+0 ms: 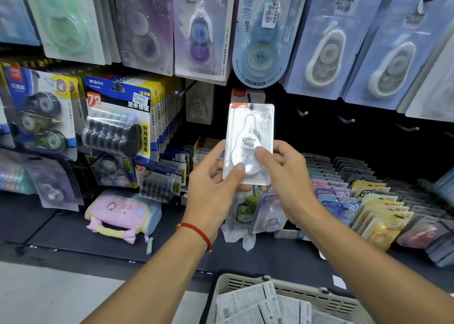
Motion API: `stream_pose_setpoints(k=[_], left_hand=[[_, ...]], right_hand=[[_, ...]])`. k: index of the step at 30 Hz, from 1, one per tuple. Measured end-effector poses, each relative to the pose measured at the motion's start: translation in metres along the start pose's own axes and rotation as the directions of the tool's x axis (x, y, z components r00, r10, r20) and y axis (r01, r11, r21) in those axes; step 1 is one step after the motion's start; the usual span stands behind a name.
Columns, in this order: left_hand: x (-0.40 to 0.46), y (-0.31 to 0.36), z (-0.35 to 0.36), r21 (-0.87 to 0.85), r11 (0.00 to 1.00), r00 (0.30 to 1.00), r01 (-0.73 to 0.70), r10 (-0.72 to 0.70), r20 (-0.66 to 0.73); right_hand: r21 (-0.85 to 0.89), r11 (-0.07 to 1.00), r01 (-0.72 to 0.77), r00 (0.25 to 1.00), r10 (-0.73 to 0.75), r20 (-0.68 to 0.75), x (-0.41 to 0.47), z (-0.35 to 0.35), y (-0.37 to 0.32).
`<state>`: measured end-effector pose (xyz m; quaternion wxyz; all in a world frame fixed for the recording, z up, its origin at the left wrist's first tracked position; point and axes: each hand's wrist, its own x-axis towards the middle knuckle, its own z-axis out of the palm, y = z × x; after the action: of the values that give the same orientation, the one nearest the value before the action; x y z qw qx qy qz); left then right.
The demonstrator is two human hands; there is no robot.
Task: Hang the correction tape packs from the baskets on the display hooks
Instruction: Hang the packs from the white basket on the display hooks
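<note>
Both hands, the left hand (213, 176) and right hand (282, 173), pinch a clear correction tape pack (248, 143) upright, its long axis rising above the fingertips toward a hook (303, 113) just upper-right.

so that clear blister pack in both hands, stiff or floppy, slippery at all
Probably fairly stiff: the clear pack stands upright though the left hand and right hand pinch only its lower part. The glossy plastic could be a bit slippery. It is likely light, as fingertips alone hold it.

a stationery shop: priced blister packs (201, 28) on display hooks (346, 120).
</note>
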<state>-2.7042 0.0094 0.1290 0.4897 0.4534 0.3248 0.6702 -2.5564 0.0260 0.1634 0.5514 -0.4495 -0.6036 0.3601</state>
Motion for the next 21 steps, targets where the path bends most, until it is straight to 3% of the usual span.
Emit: stream_pose_setpoints(k=[2,4,7,9,12,17,21], left_hand=[[0.002,-0.004,-0.003,0.034,0.999,1.000,0.028,-0.028,-0.007],[0.004,-0.010,-0.009,0.189,0.979,0.997,0.076,-0.071,-0.033],[0.005,-0.018,-0.020,0.521,0.845,0.992,0.121,-0.126,-0.027],[0.005,-0.022,-0.025,0.644,0.755,0.989,0.126,-0.147,-0.021],[0.004,-0.028,-0.029,0.756,0.643,0.982,0.122,-0.186,0.000],[-0.006,-0.044,-0.030,0.893,0.443,0.919,0.085,-0.380,0.101],[-0.014,-0.059,-0.026,0.963,0.257,0.837,-0.078,-0.508,0.203]], right_hand=[[-0.043,0.999,0.009,1.000,-0.009,-0.012,0.005,0.002,0.006],[-0.115,0.993,-0.005,0.999,-0.002,-0.053,0.020,0.005,0.018],[-0.245,0.966,-0.085,0.992,0.058,-0.113,0.059,0.014,0.043],[-0.256,0.955,-0.152,0.983,0.120,-0.139,0.089,0.021,0.054],[-0.259,0.938,-0.231,0.968,0.195,-0.158,0.123,0.029,0.060],[-0.368,0.840,-0.398,0.917,0.372,-0.144,0.126,0.019,0.067],[-0.504,0.805,-0.313,0.929,0.371,0.016,0.065,-0.017,0.074]])
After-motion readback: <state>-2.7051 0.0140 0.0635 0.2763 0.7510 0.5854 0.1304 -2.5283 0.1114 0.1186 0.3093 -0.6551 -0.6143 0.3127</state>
